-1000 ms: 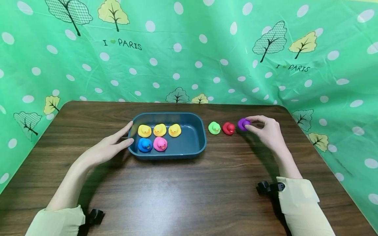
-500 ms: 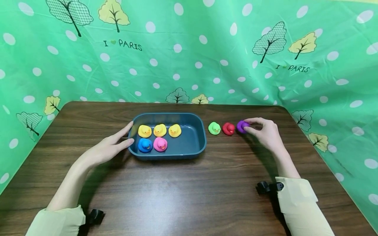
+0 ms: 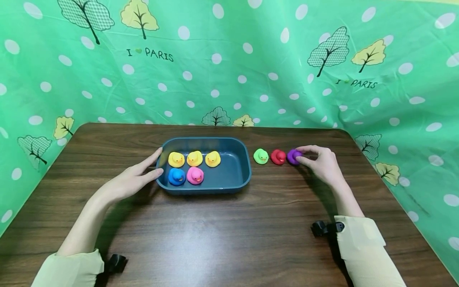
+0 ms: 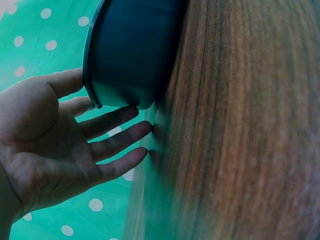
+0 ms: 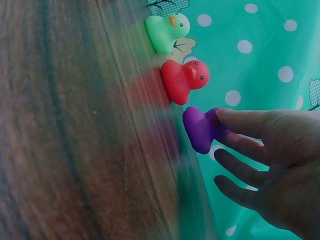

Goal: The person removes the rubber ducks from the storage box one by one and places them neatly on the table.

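Note:
My right hand (image 3: 322,163) pinches a purple rubber duck (image 3: 293,156) between thumb and forefinger, the other fingers held apart from it. In the right wrist view the purple duck (image 5: 200,129) is tilted, close beside a red rubber duck (image 5: 183,81). Beyond the red one sits a green rubber duck (image 3: 260,156). My left hand (image 3: 130,181) rests its straight fingers and thumb at the left end of a dark blue plastic tray (image 3: 229,186). Inside stand three yellow ducks (image 3: 195,158) in the back row, with a blue duck (image 3: 176,176) and a pink duck (image 3: 195,175) in front.
The dark wooden table (image 3: 222,235) carries everything. Behind and at both sides hangs a green polka-dot cloth (image 3: 201,67) printed with trees. A black wrist camera (image 3: 116,264) sits by the left sleeve, another black camera (image 3: 326,228) by the right.
My right hand has shifted slightly left with the purple duck, bringing it right up beside the red duck. The left hand and the tray have stayed in place.

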### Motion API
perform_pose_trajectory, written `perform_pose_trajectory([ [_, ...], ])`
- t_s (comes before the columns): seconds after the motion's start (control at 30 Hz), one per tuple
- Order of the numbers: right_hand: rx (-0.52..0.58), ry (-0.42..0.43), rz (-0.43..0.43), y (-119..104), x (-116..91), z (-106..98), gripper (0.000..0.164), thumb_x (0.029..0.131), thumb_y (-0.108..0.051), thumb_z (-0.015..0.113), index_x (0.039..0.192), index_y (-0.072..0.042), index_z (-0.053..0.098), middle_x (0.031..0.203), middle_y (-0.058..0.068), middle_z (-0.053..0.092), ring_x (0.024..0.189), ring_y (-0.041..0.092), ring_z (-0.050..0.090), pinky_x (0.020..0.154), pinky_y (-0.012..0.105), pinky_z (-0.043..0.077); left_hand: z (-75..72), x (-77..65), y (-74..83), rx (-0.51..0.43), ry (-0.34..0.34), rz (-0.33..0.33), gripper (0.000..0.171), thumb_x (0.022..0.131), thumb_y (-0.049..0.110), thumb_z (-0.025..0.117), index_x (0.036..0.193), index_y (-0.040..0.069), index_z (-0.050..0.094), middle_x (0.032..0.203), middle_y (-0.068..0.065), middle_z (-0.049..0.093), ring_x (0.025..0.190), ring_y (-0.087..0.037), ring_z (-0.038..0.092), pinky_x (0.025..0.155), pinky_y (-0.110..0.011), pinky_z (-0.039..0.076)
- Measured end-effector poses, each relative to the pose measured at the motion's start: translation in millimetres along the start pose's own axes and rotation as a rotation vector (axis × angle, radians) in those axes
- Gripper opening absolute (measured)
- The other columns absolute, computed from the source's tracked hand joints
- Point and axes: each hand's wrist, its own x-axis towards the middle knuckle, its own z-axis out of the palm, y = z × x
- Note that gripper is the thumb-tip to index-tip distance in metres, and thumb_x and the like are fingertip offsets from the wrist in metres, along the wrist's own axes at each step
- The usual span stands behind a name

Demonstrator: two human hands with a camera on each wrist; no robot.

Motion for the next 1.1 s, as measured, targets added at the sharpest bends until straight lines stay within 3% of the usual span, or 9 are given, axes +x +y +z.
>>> perform_pose_trajectory([
  [0.77,0.003,-0.019,0.010,5.2,0.3,4.6,0.026,0.095,-0.023,0.077,0.118,-0.010,0.077,0.123,0.020,0.074,0.121,0.041,0.064,0.097,0.054,0.048,1.4,-1.5,0.2,-0.028,-0.003,-0.019,0.075,0.106,0.055,0.047,0.164,0.045,0.000,0.174,-0.016,0.012,0.157,-0.051,0.013,0.116,-0.078,0.022],
  [0.83,0.002,-0.017,0.018,5.1,0.3,4.5,0.027,0.094,-0.023,0.077,0.119,-0.011,0.077,0.123,0.018,0.074,0.120,0.038,0.066,0.096,0.049,0.049,1.5,-1.2,0.1,-0.033,-0.004,-0.021,0.075,0.106,0.056,0.046,0.164,0.045,0.000,0.174,-0.016,0.012,0.158,-0.051,0.012,0.116,-0.078,0.021],
  [0.9,0.004,-0.011,0.019,5.6,0.2,4.1,0.029,0.094,-0.025,0.077,0.120,-0.011,0.076,0.122,0.016,0.075,0.116,0.034,0.068,0.093,0.035,0.050,1.6,-0.9,0.1,-0.033,-0.005,-0.021,0.075,0.106,0.056,0.046,0.164,0.044,0.000,0.174,-0.017,0.011,0.157,-0.051,0.012,0.116,-0.078,0.021],
  [1.03,0.021,0.017,0.011,4.9,0.0,2.1,0.032,0.096,-0.029,0.075,0.123,-0.012,0.076,0.121,0.013,0.076,0.101,0.003,0.067,0.080,0.011,0.045,1.5,-1.3,0.8,-0.027,-0.004,-0.017,0.075,0.106,0.055,0.046,0.164,0.044,0.000,0.174,-0.018,0.012,0.157,-0.051,0.012,0.116,-0.078,0.021],
  [1.1,0.031,0.038,0.015,4.0,-0.5,0.2,0.032,0.097,-0.031,0.073,0.123,-0.013,0.076,0.120,0.013,0.077,0.097,-0.009,0.061,0.077,0.006,0.043,1.0,-2.2,1.4,-0.029,-0.006,-0.019,0.075,0.106,0.056,0.046,0.164,0.044,0.000,0.174,-0.017,0.011,0.158,-0.051,0.012,0.117,-0.078,0.021],
])
